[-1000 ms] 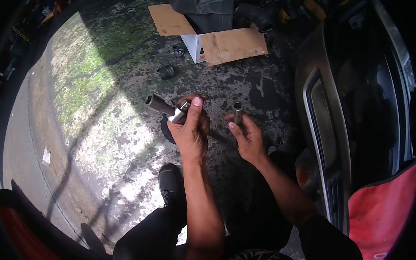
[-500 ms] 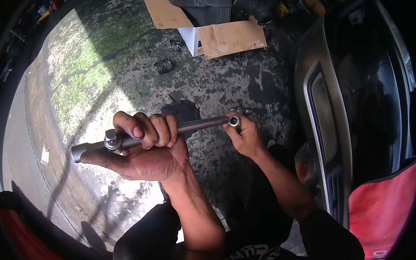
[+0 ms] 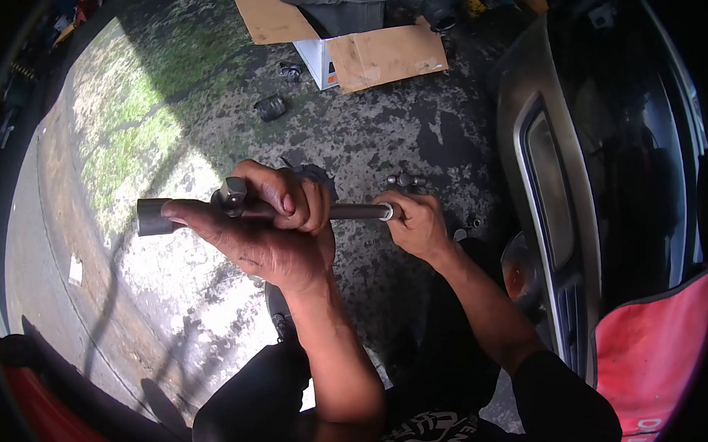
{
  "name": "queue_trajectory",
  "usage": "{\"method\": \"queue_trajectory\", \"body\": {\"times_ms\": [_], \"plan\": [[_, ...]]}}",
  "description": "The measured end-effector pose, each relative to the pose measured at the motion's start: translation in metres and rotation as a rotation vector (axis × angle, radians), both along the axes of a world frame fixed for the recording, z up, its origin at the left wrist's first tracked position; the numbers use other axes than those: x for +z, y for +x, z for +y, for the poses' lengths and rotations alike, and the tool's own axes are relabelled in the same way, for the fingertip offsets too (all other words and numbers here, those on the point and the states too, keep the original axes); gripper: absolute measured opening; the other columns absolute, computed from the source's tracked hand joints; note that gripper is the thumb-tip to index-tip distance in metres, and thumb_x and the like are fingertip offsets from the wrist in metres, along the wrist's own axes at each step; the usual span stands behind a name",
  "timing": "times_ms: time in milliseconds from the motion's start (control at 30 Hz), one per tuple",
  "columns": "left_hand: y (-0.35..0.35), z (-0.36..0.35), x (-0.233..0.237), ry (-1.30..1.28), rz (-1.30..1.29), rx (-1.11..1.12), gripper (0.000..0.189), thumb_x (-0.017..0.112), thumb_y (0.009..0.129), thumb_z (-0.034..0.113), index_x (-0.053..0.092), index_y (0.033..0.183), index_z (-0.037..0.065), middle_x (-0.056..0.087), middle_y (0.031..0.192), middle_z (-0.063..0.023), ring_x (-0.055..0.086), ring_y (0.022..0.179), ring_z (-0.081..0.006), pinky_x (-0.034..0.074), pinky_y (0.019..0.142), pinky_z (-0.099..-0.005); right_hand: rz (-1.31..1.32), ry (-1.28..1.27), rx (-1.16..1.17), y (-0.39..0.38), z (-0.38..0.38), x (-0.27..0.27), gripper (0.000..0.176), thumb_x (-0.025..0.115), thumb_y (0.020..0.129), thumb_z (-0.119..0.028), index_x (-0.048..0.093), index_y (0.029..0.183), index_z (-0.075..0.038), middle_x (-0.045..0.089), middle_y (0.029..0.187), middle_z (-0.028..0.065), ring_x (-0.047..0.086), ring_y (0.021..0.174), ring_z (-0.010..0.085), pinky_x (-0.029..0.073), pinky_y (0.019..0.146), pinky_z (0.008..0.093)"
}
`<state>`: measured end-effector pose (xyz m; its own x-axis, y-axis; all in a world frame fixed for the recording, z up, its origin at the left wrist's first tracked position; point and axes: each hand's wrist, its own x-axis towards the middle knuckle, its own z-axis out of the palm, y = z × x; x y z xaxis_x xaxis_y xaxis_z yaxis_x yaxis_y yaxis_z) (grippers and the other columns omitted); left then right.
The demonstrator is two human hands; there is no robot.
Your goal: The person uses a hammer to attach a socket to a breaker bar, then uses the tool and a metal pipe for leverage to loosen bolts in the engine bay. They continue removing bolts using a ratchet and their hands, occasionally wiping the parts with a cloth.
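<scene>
My left hand (image 3: 280, 236) is palm up, its fingers wrapped round a long metal bar (image 3: 357, 211). A wide dark socket (image 3: 155, 217) forms the left end, with my thumb lying along it. The shiny swivel-like head of a drive tool (image 3: 231, 196) sticks up beside my left index finger; my hand hides how it joins the bar. My right hand (image 3: 417, 224) is closed at the bar's right end, around a small socket (image 3: 387, 212) whose bright rim shows at the fingertips. Behind my left fingers lies a dark cloth-like thing (image 3: 316, 175).
A small metal tool (image 3: 407, 180) lies on the stained floor beyond my right hand. Farther off are a dark cylindrical part (image 3: 270, 108) and an open cardboard box (image 3: 390, 60). At right stands a car bumper (image 3: 548, 189), with a red cover (image 3: 652, 350) below.
My left hand and the bar have moved right and slightly up, and the bar has tilted nearly level. The small socket has turned from facing me to lining up with the bar's end.
</scene>
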<state>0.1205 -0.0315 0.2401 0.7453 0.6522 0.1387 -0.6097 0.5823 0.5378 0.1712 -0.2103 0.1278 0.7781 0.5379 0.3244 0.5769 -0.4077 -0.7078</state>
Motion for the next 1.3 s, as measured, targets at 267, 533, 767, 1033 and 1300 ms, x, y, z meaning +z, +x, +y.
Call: {"method": "queue_trajectory", "body": {"times_ms": [267,533,767,1033,1300], "plan": [[0.006,-0.012,0.005,-0.12,0.219,0.235,0.075,0.028,0.098,0.077,0.038,0.063,0.012,0.022,0.05,0.0042,0.015,0.037,-0.008,0.013,0.036,-0.0251,-0.11,-0.033,-0.089,-0.001,0.003,-0.004,0.016,0.061,0.085,0.005,0.069,0.096,-0.003,0.072,0.084,0.0139,0.073,0.076,0.0335,0.055,0.062,0.0382],[0.006,-0.01,0.001,-0.062,0.148,0.14,0.076,0.025,0.098,0.078,0.038,0.062,0.011,0.022,0.045,0.0043,0.015,0.036,-0.0081,0.014,0.035,-0.0255,-0.116,-0.029,-0.077,0.0,0.004,-0.01,0.018,0.06,0.083,0.006,0.068,0.096,-0.002,0.071,0.084,0.0144,0.073,0.077,0.0344,0.056,0.064,0.0385],[0.0,-0.004,-0.01,0.058,-0.001,-0.025,0.081,0.02,0.093,0.084,0.038,0.06,0.012,0.027,0.043,0.0025,0.016,0.035,-0.009,0.015,0.036,-0.0262,-0.168,0.008,-0.045,0.001,0.007,-0.013,0.02,0.061,0.083,0.008,0.069,0.096,-0.004,0.072,0.083,0.012,0.072,0.068,0.0289,0.055,0.057,0.0375],[-0.006,0.0,-0.014,0.143,-0.179,-0.221,0.087,0.017,0.087,0.09,0.041,0.06,0.011,0.029,0.043,0.0019,0.019,0.035,-0.0088,0.017,0.037,-0.0254,-0.195,0.073,-0.027,0.003,0.008,-0.014,0.028,0.061,0.078,0.011,0.069,0.098,-0.006,0.072,0.084,0.0109,0.073,0.072,0.0285,0.058,0.06,0.0381],[-0.007,-0.003,-0.019,0.211,-0.238,-0.251,0.089,0.017,0.084,0.093,0.042,0.06,0.011,0.032,0.044,0.002,0.025,0.035,-0.0092,0.02,0.036,-0.0257,-0.172,0.071,-0.03,0.002,0.006,-0.014,0.033,0.059,0.075,0.014,0.069,0.1,-0.005,0.071,0.086,0.0108,0.072,0.073,0.0286,0.057,0.061,0.0379]]}}
